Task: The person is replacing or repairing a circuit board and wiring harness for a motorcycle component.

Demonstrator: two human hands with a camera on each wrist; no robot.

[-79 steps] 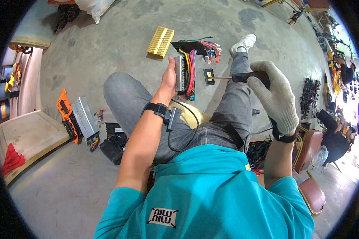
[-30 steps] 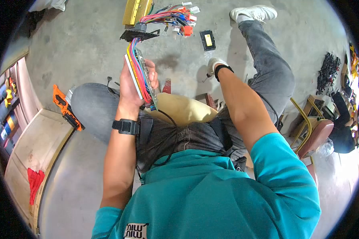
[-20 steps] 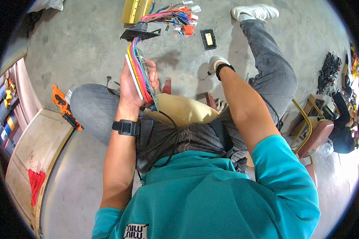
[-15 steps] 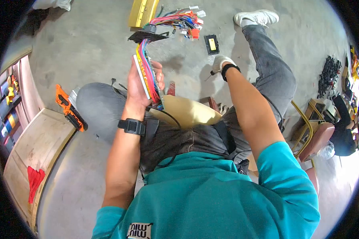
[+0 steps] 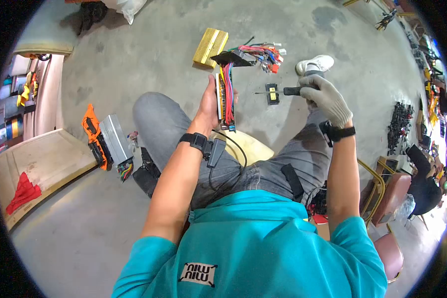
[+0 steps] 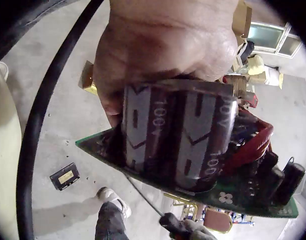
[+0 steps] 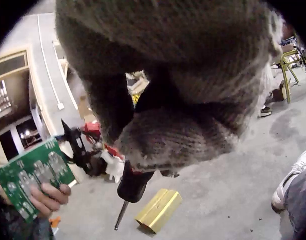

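My bare left hand point(image 5: 210, 102) grips a green circuit board point(image 7: 35, 175) by its edges, seen from its soldered side in the right wrist view. Two large capacitors point(image 6: 198, 140) stand on its other side in the left wrist view. A bundle of coloured wires point(image 5: 228, 89) runs from the board through a black end plate point(image 5: 233, 58) to loose connectors point(image 5: 273, 62). My gloved right hand point(image 5: 328, 99) holds a screwdriver point(image 5: 293, 91) by its black handle. The shaft points left towards the board, with a gap between tip and board in the head view.
On the floor lie a gold finned housing point(image 5: 211, 47) and a small black box with a yellow label point(image 5: 272, 99). A silver case point(image 5: 115, 138) and an orange-black part point(image 5: 97, 134) lie left of my knee. Chairs point(image 5: 392, 198) stand at the right.
My right hand, low between my legs half a second ago, is now raised in front of my right leg with the screwdriver pointing left. The board is now held more upright, and the head view has shifted.
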